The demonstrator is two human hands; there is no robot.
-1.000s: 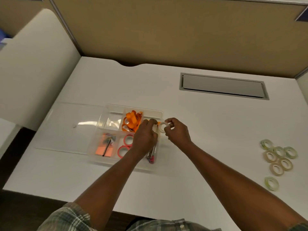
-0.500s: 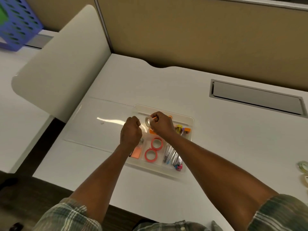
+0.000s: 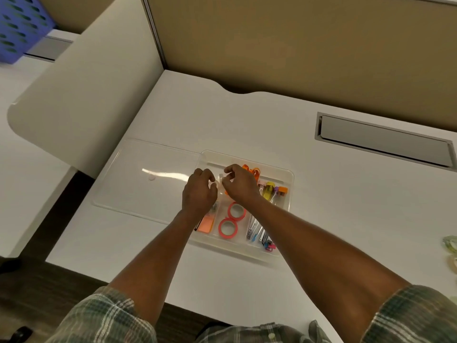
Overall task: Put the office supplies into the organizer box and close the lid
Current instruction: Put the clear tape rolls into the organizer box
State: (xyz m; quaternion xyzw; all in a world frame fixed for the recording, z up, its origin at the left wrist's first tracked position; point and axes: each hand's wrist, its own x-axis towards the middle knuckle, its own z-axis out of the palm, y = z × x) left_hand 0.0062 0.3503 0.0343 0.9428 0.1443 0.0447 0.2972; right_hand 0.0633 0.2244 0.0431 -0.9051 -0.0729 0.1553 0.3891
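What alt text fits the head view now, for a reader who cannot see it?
A person's left hand and right hand pinch a pale tape roll over the open organizer box on a white desk. Two pink tape rolls and pens lie in its compartments; the clear lid lies flat to its left.

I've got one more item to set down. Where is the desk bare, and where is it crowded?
Bare: the desk between the organizer box and the grey cable hatch; the stretch from box to the tape rolls at the right edge. Crowded: over the box, where left hand and right hand hold a white tape roll.
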